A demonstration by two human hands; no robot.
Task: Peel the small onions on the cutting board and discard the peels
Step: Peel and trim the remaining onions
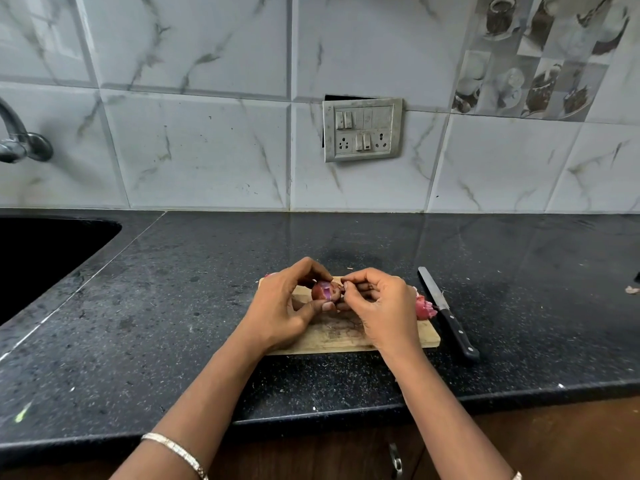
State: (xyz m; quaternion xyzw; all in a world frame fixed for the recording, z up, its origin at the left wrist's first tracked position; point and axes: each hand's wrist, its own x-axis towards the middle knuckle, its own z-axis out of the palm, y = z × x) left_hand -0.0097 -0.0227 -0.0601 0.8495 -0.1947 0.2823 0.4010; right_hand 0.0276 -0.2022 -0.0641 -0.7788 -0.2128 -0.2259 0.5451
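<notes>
A small red onion (325, 291) is held just above the wooden cutting board (428, 336), caught between both hands. The left hand (285, 308) curls round its left side, thumb beneath it and forefinger arched over the top. The right hand (382, 306) meets it from the opposite side, thumb and forefinger closed in a pinch on the onion's right end; whether they have loose skin or the bulb itself between them cannot be told. A pale purple layer shows on the side of the onion facing the camera.

Straight under the grip lies the board, on a black speckled countertop (194, 323). To the right of the grip, past the right hand, a small heap of pink-red peels (425, 307) sits at the board's right edge. Further right a knife (446, 311) lies on the countertop just beside the board, blade pointing away from the person, black riveted handle nearer. Left of the grip, beyond the left knuckles, a pink scrap (272, 274) peeks out at the board's far corner, too hidden to identify. Well to the left is a dark sink (38, 258) with a metal tap (19, 140) above it. Beyond the grip, on the tiled wall, hangs a switch and socket panel (362, 130). Nearer the person, a bangle (175, 451) circles the left forearm
</notes>
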